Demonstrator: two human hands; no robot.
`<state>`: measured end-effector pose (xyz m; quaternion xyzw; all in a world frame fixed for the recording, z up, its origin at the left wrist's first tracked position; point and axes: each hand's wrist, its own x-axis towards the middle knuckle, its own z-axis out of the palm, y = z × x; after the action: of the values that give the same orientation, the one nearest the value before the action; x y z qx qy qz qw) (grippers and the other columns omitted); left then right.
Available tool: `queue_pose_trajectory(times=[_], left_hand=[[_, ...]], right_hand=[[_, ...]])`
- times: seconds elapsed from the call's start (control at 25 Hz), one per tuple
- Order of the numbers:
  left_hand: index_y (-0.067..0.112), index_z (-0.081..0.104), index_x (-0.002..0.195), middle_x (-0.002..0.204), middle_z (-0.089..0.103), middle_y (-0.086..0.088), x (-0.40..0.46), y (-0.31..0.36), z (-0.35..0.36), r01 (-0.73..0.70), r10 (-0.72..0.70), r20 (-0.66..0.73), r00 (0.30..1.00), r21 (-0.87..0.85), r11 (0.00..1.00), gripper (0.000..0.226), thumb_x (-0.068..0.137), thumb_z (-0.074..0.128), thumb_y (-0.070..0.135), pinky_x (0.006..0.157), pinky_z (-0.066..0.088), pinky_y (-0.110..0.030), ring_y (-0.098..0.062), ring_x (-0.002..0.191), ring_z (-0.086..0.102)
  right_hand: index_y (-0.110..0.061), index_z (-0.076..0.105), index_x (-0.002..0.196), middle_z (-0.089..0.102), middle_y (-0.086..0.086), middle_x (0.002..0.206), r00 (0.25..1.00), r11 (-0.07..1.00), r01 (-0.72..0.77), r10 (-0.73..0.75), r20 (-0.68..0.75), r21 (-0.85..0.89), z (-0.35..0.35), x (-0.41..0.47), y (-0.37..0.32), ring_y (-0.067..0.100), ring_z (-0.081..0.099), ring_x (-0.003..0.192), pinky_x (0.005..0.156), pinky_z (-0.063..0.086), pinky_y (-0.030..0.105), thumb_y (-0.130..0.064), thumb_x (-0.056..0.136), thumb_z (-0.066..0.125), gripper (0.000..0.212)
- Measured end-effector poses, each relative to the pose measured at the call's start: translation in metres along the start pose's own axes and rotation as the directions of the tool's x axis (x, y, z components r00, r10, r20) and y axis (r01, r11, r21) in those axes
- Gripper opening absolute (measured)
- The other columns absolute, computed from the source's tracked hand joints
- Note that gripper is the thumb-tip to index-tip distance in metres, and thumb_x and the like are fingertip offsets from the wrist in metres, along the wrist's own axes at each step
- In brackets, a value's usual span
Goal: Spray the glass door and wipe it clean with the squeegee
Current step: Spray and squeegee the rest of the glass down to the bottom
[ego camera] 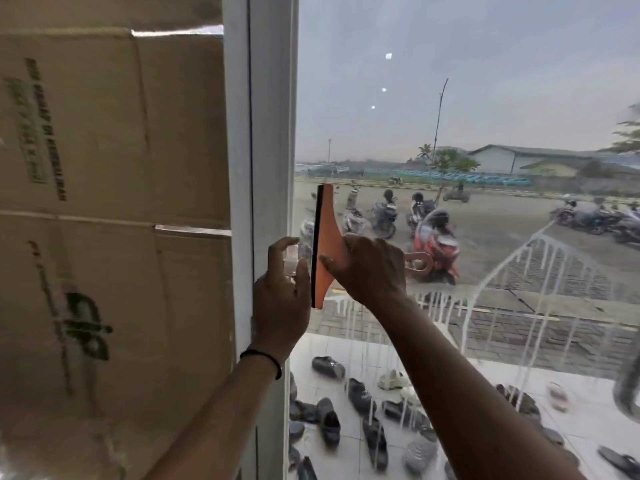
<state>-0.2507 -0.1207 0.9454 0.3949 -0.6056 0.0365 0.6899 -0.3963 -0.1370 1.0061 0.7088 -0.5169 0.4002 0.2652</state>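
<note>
Squeegee (325,244) is on the glass (485,98) now, orange body turned upright, black blade edge facing the white frame (273,133) at centre-left of the frame; right hand (370,268) grips it, thumb under the body and fingers curled over the handle, whose loop end pokes out to the right of the knuckles; left hand (282,292) sits just beside the blade, fingers curled round something clear and pale pressed near the frame, a cloth or small bottle perhaps, I cannot tell which; a dark band rings that wrist.

Spraying looks done, going by the glass; white foam streaks (519,289) run in arcs and drips across the lower right and lower middle of the frame, so that part is wet and not yet wiped; the upper glass, above the hands, looks far clearer, sky and rooftops reading cleanly, with only a few small bright spots near top centre, reflections by my guess; so my call is roughly midway, top cleared, bottom half left.

Beyond the glass: parked scooters (433,244) at mid-frame, scattered shoes (346,410) on the tiles at the bottom; stacked cardboard boxes (104,202) fill the left of the frame.
</note>
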Motion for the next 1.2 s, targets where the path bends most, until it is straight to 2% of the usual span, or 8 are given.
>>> queue_pose_trajectory(times=[0.08,0.2,0.36,0.72,0.88,1.0,1.2], left_hand=[[0.023,0.050,0.130,0.052,0.044,0.011,0.004,-0.013,-0.013,-0.001,0.001,0.007,1.000,-0.007,1.000,0.026,0.105,0.052,0.018,0.048,0.027,-0.009,-0.007,0.047,0.051],[0.020,0.051,0.132,0.053,0.043,0.013,0.010,-0.028,-0.026,0.014,-0.014,0.016,1.000,-0.025,1.000,0.028,0.104,0.052,0.016,0.049,0.029,-0.009,-0.005,0.046,0.048],[0.020,0.051,0.133,0.053,0.042,0.014,0.015,-0.040,-0.033,0.014,-0.011,0.053,0.999,-0.057,0.998,0.028,0.105,0.052,0.017,0.050,0.030,-0.009,-0.005,0.046,0.046],[0.020,0.051,0.132,0.054,0.045,0.010,0.023,-0.039,-0.024,-0.025,0.033,0.106,0.994,-0.079,0.997,0.028,0.105,0.053,0.017,0.046,0.033,-0.018,-0.010,0.046,0.049],[0.021,0.050,0.131,0.061,0.049,0.013,0.024,-0.033,-0.012,-0.012,0.022,0.101,0.995,-0.103,0.995,0.026,0.106,0.052,0.021,0.049,0.033,-0.011,-0.005,0.049,0.052],[0.020,0.050,0.132,0.062,0.050,0.013,0.024,-0.023,-0.002,-0.006,0.017,0.098,0.995,-0.108,0.994,0.026,0.106,0.052,0.020,0.049,0.033,-0.011,-0.006,0.048,0.052],[0.017,0.048,0.134,0.056,0.048,0.009,0.026,-0.002,0.022,-0.025,0.040,0.113,0.993,-0.129,0.991,0.027,0.107,0.050,0.019,0.043,0.033,-0.019,-0.008,0.043,0.049]], right_hand=[[-0.024,0.072,0.088,0.073,-0.005,0.075,0.999,1.000,-0.003,0.004,0.037,-0.023,0.012,0.009,-0.016,0.020,0.069,0.063,0.062,0.054,0.032,-0.065,0.083,0.057,0.045],[-0.023,0.072,0.090,0.074,-0.004,0.077,0.999,0.999,-0.024,0.025,0.045,-0.033,0.023,0.017,-0.028,0.022,0.070,0.065,0.065,0.056,0.036,-0.064,0.084,0.057,0.044],[-0.021,0.073,0.101,0.075,-0.004,0.082,0.997,0.999,-0.039,0.041,0.064,-0.031,0.031,0.019,-0.034,0.019,0.069,0.064,0.064,0.057,0.033,-0.063,0.087,0.059,0.046],[-0.023,0.074,0.099,0.074,-0.007,0.081,0.995,0.994,-0.060,0.066,0.070,-0.089,0.039,0.019,-0.040,0.016,0.069,0.064,0.063,0.055,0.029,-0.069,0.086,0.055,0.051],[-0.023,0.074,0.093,0.072,-0.008,0.075,0.995,0.985,-0.076,0.084,0.047,-0.156,0.038,0.021,-0.043,0.015,0.068,0.062,0.061,0.053,0.026,-0.073,0.085,0.053,0.055],[-0.024,0.073,0.099,0.074,-0.007,0.080,0.996,0.979,-0.073,0.081,0.032,-0.189,0.031,0.025,-0.032,0.016,0.069,0.064,0.066,0.056,0.032,-0.075,0.085,0.051,0.057],[-0.023,0.073,0.097,0.074,-0.006,0.078,0.995,0.970,-0.095,0.086,-0.049,-0.224,0.008,0.030,0.004,0.017,0.067,0.059,0.063,0.054,0.030,-0.076,0.083,0.053,0.058]])
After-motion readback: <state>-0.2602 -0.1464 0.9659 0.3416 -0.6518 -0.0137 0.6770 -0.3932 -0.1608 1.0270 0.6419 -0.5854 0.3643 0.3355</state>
